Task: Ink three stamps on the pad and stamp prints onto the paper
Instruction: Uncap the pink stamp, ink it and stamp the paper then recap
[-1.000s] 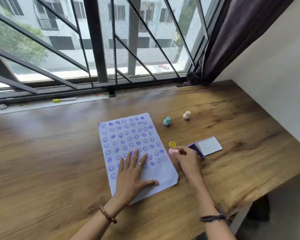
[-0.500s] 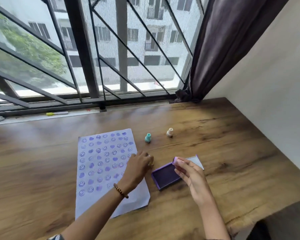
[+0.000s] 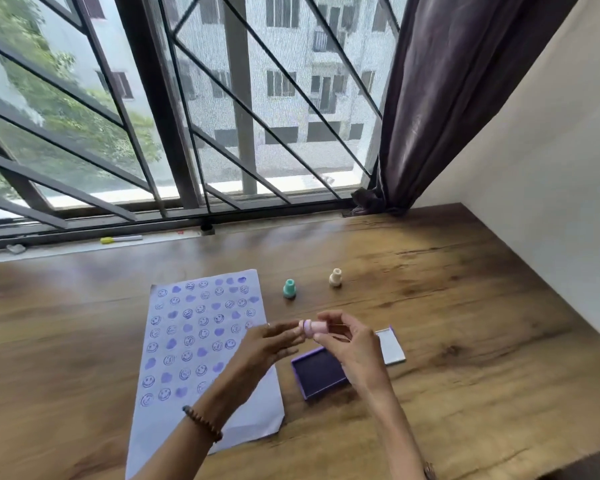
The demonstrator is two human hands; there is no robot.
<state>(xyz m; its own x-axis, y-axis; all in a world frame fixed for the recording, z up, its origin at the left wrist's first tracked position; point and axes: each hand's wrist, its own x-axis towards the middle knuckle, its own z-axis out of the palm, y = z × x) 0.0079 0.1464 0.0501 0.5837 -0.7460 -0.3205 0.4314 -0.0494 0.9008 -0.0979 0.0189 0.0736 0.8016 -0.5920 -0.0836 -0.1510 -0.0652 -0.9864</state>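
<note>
The right hand (image 3: 355,351) pinches the pink stamp (image 3: 313,328) by its barrel, held sideways in the air above the pad (image 3: 321,374); the left hand (image 3: 271,344) has its fingers (image 3: 288,336) loosely spread, tips meeting the stamp's face end, where a cap may sit, though I cannot tell; it grips nothing firmly. The step looks like readying this stamp for ink; to do it well, turn the face down, keep it level, press it squarely into the pad, then lift straight so the ink stays even. The paper (image 3: 201,344) lies just left of the pad, already crowded with purple prints, its lower part bare; a print there suits best. The teal stamp (image 3: 289,289) and cream stamp (image 3: 335,277) stand beyond the pad, apart from both hands.
</note>
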